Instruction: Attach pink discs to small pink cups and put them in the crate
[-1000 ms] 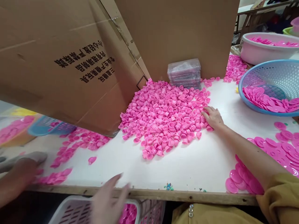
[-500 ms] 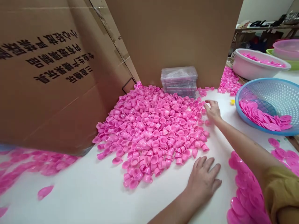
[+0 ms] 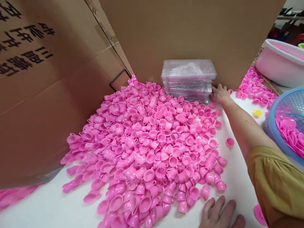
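A large heap of small pink toy cups (image 3: 152, 139) spreads over the white table (image 3: 71, 202). My right hand (image 3: 221, 94) reaches past the heap's far right side, beside a stack of clear plastic boxes (image 3: 188, 80). Its fingers are at the stack's right edge, partly hidden, and I cannot tell whether they grip anything. At the bottom edge of the view my left hand (image 3: 219, 215) rests by the near right side of the heap, fingers spread and nothing in them.
Cardboard boxes wall in the left (image 3: 47, 104) and the back (image 3: 190, 31). At the right stand a blue perforated basket (image 3: 273, 117) holding pink discs and a white basin (image 3: 280, 66). A yellow cup (image 3: 257, 112) lies near the basket.
My right hand has moved from the heap's right edge farther back to the boxes' side. The view has come closer, and my left hand now sits lower in it.
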{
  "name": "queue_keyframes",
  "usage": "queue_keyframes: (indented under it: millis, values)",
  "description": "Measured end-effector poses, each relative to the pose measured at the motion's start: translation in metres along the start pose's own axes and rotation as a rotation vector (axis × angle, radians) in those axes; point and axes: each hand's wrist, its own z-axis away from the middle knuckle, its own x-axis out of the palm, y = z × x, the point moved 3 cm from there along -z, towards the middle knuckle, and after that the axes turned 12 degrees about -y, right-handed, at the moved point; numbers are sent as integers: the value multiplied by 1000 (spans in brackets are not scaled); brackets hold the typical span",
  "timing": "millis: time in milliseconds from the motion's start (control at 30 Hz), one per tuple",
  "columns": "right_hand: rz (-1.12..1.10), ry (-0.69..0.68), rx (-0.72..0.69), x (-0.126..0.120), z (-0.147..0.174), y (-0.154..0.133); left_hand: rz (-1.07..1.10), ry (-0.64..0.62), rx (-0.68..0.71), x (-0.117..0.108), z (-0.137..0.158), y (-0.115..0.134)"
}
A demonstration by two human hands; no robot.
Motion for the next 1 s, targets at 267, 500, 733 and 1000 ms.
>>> queue_keyframes:
  millis: [267, 500, 733, 1000]
  values:
    - [-28, 149, -18, 14, 33, 25, 1, -242, 111, -15, -2, -8]
    - [-50, 216, -135, 23, 112, 15, 146, -654, 113, -43, -21, -7]
    - [-68, 140, -196, 37, 239, 3, 158, -665, -58, -38, -35, -8]
    - [-401, 134, -211, 1, 347, 12, 164, -503, -202, -60, -58, -49]
